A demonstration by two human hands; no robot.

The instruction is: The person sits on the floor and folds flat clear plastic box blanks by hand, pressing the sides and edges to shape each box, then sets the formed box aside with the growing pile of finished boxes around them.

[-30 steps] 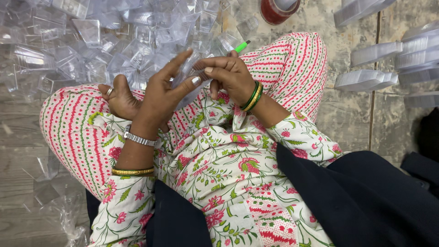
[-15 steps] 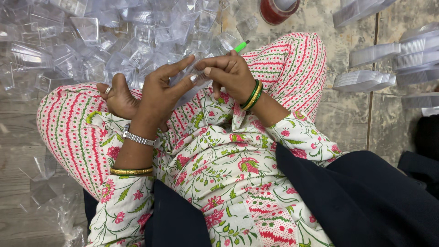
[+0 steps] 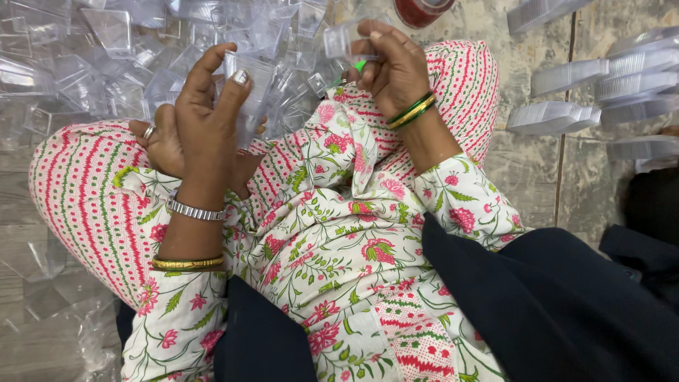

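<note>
Clear plastic piece point(image 3: 249, 85) — within left hand point(image 3: 194, 124) fingers.

clear glossy plastic cup point(image 3: 249, 85) in left hand point(image 3: 201, 117), same shiny see-through plastic piece point(image 3: 343, 40) in right hand point(image 3: 392, 67), matt printed cotton cloth lap point(image 3: 339, 233) below, rough stone floor point(image 3: 523, 163) beside lap

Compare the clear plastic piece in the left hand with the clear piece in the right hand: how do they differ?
The piece in the left hand looks taller and stands upright; the piece in the right hand looks smaller and boxier. The left hand wraps its piece against the palm, while the right hand pinches its piece at the fingertips, higher in the view. Both are transparent plastic, like the loose pile behind.
</note>
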